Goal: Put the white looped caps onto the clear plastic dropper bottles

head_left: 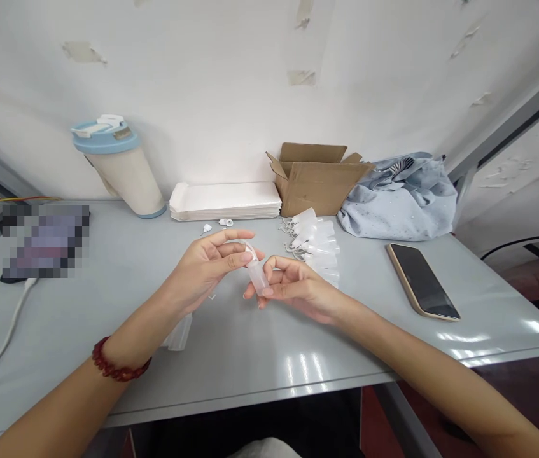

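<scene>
Between my hands, above the middle of the table, is a small translucent plastic bottle, tilted. My left hand pinches its white top between thumb and fingers. The lower end of the bottle sits between the thumb and fingers of my right hand. Partly hidden under my left wrist lie more translucent bottles. Just beyond my right hand is a pile of similar bottles with thin grey cords. Small white caps lie past my left hand.
At the back stand a cream tumbler with a blue lid, a stack of white padded envelopes and an open cardboard box. A light blue cloth lies beside the box. One phone rests at right, a blurred device with a white cable at left.
</scene>
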Demonstrator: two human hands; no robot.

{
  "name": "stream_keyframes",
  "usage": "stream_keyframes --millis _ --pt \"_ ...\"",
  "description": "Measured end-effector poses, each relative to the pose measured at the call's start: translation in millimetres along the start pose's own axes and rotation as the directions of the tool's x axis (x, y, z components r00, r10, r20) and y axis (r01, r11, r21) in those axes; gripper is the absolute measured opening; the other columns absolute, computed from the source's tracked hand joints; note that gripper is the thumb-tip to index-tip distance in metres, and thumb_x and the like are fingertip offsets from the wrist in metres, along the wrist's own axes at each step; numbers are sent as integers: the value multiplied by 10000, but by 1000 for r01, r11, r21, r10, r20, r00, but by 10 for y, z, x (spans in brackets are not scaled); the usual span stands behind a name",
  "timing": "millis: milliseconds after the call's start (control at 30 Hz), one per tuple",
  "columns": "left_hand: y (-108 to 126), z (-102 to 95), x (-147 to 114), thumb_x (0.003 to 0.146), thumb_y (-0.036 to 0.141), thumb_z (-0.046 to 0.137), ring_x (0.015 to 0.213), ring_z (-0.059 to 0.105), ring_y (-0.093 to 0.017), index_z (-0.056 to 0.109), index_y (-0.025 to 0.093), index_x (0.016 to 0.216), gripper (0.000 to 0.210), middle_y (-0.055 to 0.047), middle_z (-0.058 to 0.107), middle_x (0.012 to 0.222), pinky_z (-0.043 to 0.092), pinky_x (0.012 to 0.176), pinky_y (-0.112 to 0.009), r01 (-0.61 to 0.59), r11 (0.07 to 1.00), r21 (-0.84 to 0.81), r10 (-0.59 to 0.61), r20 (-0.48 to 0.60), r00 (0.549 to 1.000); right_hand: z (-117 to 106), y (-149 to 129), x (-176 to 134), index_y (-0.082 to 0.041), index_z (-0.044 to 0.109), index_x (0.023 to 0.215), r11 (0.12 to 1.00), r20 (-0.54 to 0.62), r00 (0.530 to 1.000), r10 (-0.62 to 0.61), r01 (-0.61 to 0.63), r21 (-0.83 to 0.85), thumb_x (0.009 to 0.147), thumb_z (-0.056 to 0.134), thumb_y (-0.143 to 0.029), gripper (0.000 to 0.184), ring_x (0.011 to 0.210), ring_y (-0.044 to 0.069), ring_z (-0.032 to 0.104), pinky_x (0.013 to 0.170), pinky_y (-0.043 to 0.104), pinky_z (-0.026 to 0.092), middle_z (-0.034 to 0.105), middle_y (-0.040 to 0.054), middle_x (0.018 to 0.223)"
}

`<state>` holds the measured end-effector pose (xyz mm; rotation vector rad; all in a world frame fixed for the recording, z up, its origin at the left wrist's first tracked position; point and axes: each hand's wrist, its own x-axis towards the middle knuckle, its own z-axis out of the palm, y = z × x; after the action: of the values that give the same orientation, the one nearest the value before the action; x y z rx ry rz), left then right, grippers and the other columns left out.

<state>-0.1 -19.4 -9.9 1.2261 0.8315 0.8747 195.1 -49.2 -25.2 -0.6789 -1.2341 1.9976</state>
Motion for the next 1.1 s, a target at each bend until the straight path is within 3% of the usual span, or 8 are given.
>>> stream_keyframes --millis 267,367,500,733,933,1100 --pt "61 11 -25 820 244 650 985 639 -207 529 251 1244 441 -48 708 1022 437 946 -369 20 997 -79 -7 151 989 -12 33 6 -183 473 774 999 52 998 -31 29 39 774 684 -177 212 766 149 632 800 356 467 679 67 919" --pt "48 24 -26 812 286 656 1047 606 -233 552 241 1220 423 -55 695 1023 443 932 -376 6 999 -37 -2 95 995 -12 25 6 -182 477 774 999 48 998 -39 38 32 771 688 -178 211 759 147 631 798 355 467 679 64 915" --pt "17 20 -14 774 306 696 854 633 -186 619 242 1099 340 -10 669 894 475 830 -336 -6 999 39 6 -1 1000 -11 10 5 -179 479 775 999 34 999 -25 23 49 771 683 -153 206 708 128 628 791 339 460 687 52 880" --pt "60 36 -36 806 271 659 953 617 -201 573 244 1181 386 -40 672 989 444 900 -352 -17 1000 24 15 68 998 -24 16 9 -173 483 768 998 42 998 -48 47 35 781 661 -133 183 714 126 619 766 322 457 683 63 906" --pt "25 29 -10 771 315 694 877 614 -182 649 245 1040 281 -10 655 911 454 849 -331 4 996 90 0 -37 999 -15 -2 6 -173 475 747 999 23 999 -25 24 41 769 671 -131 202 683 122 617 754 316 455 690 56 864" --pt "39 20 -16 797 296 667 948 604 -194 622 249 1099 310 -31 658 1022 441 885 -339 4 1000 26 -5 54 999 -26 -15 4 -173 477 749 998 21 998 -56 55 27 774 660 -134 189 709 133 616 743 311 444 687 65 879"
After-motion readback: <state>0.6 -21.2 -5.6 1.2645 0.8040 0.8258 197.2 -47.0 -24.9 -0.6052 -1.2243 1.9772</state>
